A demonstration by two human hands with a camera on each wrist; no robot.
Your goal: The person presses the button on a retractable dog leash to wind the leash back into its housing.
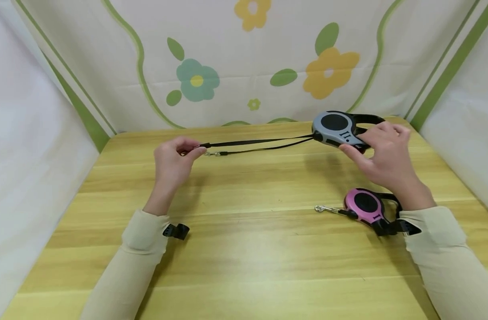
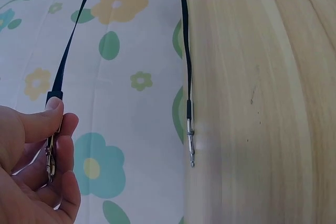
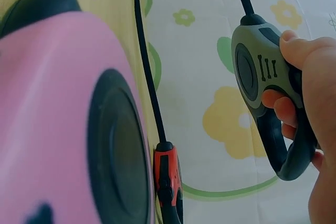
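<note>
Pink leash (image 1: 365, 206) parked on bench (image 1: 244, 249) by right wrist. Right hand (image 1: 387, 158) fingers wrapped round grey leash (image 1: 339, 129), left hand (image 1: 176, 162) pinching clip (image 2: 51, 153), keeping strap (image 1: 259, 142) stretched taut above bench.

1. The grey plastic retractable leash housing (image 1: 336, 129) with a black round centre was lifted above the wooden table, handle towards the right.
2. Its black flat tape (image 1: 259, 142) ran out taut leftwards, ending in a metal clip (image 2: 50, 156) (partly hidden by fingers).
</note>
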